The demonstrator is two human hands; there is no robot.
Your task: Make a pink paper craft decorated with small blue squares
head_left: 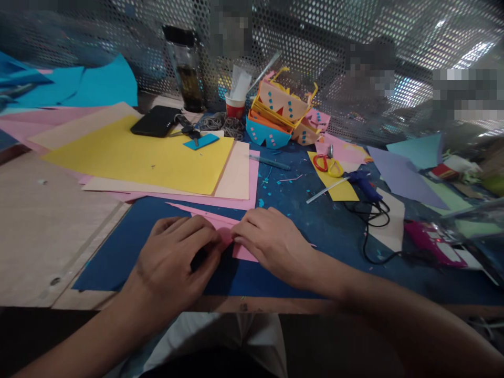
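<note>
A sheet of pink paper (pixel 244 252) lies on the dark blue mat (pixel 114 252) in front of me, partly covered by my hands. A narrow folded strip shows along its far side. My left hand (pixel 175 257) is closed on the paper's left part, thumb and fingers pinched together. From the other side my right hand (pixel 271 241) presses its bunched fingertips onto the same paper, close to the left fingertips. The exact fold between the hands is hidden.
Stacked yellow paper (pixel 157 157) lies at left beyond my hands. Folded paper baskets (pixel 271 121) stand at the back beside a paper cup (pixel 235 106) and a bottle (pixel 189 79). Scissors (pixel 328 165) and a glue gun (pixel 364 184) with its black cord lie at right.
</note>
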